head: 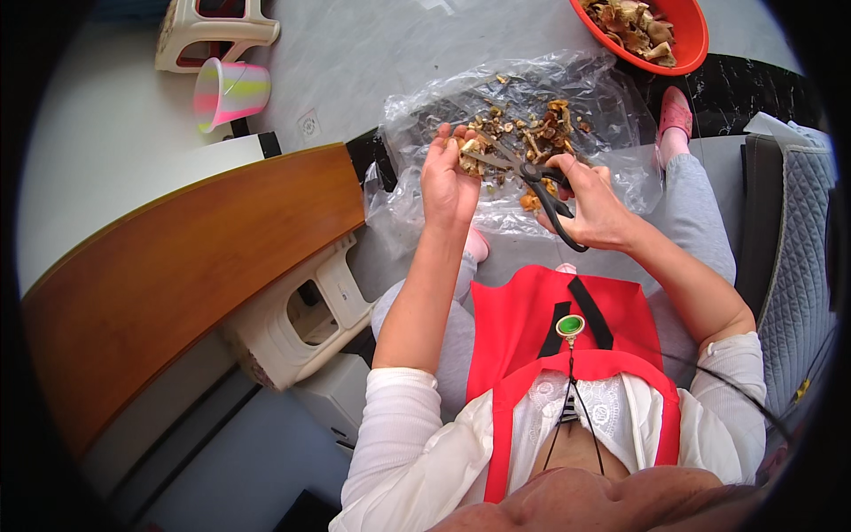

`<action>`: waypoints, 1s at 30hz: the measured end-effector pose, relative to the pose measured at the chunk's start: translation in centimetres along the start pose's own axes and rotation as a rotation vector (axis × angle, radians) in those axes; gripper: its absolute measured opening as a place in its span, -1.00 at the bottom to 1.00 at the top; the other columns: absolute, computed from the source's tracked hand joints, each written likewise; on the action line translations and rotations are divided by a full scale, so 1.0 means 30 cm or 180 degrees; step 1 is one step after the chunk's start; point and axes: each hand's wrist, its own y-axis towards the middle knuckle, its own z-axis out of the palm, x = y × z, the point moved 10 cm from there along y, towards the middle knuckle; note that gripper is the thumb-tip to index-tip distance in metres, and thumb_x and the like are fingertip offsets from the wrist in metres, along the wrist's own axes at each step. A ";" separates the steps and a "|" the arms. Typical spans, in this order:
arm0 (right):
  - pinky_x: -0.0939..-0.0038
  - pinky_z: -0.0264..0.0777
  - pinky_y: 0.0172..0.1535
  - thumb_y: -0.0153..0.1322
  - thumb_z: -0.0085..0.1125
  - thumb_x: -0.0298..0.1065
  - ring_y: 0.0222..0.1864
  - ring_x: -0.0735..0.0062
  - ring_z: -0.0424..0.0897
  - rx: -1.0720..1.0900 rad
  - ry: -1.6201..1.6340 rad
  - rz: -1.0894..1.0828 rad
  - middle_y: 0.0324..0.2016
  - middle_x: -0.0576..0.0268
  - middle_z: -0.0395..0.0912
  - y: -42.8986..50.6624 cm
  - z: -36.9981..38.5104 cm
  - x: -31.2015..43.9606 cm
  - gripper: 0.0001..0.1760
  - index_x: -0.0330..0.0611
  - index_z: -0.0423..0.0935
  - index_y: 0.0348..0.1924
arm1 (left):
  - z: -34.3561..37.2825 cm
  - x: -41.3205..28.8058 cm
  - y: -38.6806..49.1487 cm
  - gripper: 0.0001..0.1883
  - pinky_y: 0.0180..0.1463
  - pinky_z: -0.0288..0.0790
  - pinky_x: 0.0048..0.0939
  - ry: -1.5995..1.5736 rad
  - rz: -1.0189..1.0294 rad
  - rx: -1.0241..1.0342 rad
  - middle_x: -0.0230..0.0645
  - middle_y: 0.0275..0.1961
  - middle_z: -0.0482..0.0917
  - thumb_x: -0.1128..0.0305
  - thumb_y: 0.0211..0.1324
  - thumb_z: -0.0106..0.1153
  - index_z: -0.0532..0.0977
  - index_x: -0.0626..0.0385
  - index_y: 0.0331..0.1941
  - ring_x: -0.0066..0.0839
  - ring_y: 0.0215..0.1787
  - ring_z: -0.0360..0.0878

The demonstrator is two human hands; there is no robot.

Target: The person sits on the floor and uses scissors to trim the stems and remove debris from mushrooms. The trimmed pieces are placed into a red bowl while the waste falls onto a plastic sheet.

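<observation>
Between the fingers of my left hand (pixel 451 179) is a pale brown mushroom (pixel 471 158). My right hand (pixel 595 203) grips the black handles of a pair of scissors (pixel 532 173). The scissor blades are spread and point left, right beside the mushroom; whether they touch it I cannot tell. Below both hands a clear plastic sheet or bag (pixel 425 110) lies on the floor. Brown and orange mushroom pieces (pixel 555 126) are scattered over it, some partly behind my right hand.
A red basin (pixel 698 46) holding mushrooms stands at the upper right. To the left are a wooden tabletop (pixel 199 266), a white plastic stool (pixel 319 312), another stool (pixel 226 26) and a pink-and-yellow bucket (pixel 233 93). A quilted grey cover (pixel 801 266) lies at the right.
</observation>
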 end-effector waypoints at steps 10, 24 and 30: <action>0.18 0.14 -0.02 0.16 0.42 -0.04 -0.23 0.15 0.54 -0.0326 -0.0101 -0.0003 -0.38 0.10 0.55 0.004 -0.055 -0.013 -0.31 -0.20 0.37 0.03 | 0.001 0.030 0.010 -0.81 0.08 0.53 -0.31 -0.0406 -0.0401 0.0251 -0.19 -0.01 0.48 0.54 0.41 -0.11 0.34 0.23 0.05 -0.41 -0.01 0.54; 0.20 0.14 -0.04 0.17 0.40 -0.08 -0.24 0.16 0.54 -0.0453 -0.0311 -0.0235 -0.33 0.09 0.55 -0.011 -0.049 0.009 -0.33 -0.22 0.37 0.02 | -0.034 0.061 0.035 -0.79 0.01 0.56 -0.36 -0.0703 -0.0723 0.0260 -0.19 -0.04 0.49 0.54 0.41 -0.11 0.30 0.18 0.07 -0.45 -0.11 0.54; 0.23 0.14 -0.04 0.19 0.41 -0.05 -0.31 0.20 0.53 -0.0508 -0.0288 -0.0117 -0.37 0.11 0.55 -0.013 -0.056 0.001 -0.35 -0.21 0.38 0.00 | -0.031 0.030 0.028 -0.83 0.05 0.55 -0.38 -0.0772 -0.0429 0.0094 -0.18 -0.11 0.55 0.55 0.38 -0.08 0.38 0.35 -0.02 -0.39 -0.10 0.58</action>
